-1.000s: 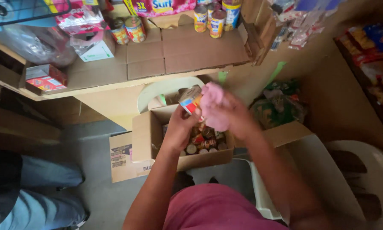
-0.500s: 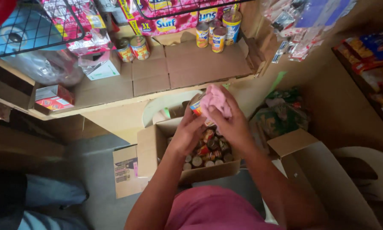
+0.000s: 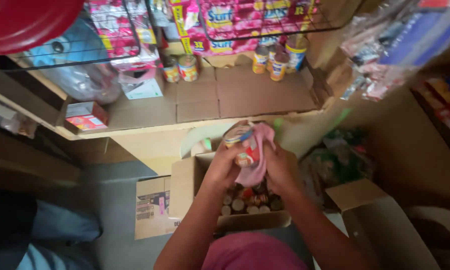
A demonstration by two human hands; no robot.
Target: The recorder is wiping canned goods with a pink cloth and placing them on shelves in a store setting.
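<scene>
The can (image 3: 239, 145) sits higher above the box (image 3: 187, 187) than half a second ago, and my view has tipped up toward the shelf (image 3: 245, 97). It's small, with a red and orange label. My left hand (image 3: 224, 165) grips it; my right hand (image 3: 280, 167) presses a pink cloth (image 3: 257, 160) against it.

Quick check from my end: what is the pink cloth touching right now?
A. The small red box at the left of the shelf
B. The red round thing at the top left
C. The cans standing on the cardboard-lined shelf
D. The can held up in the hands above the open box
D: the pink cloth is wrapped against the can that the left hand grips, with the right hand pressing it on, above the open cardboard box of cans.
</scene>
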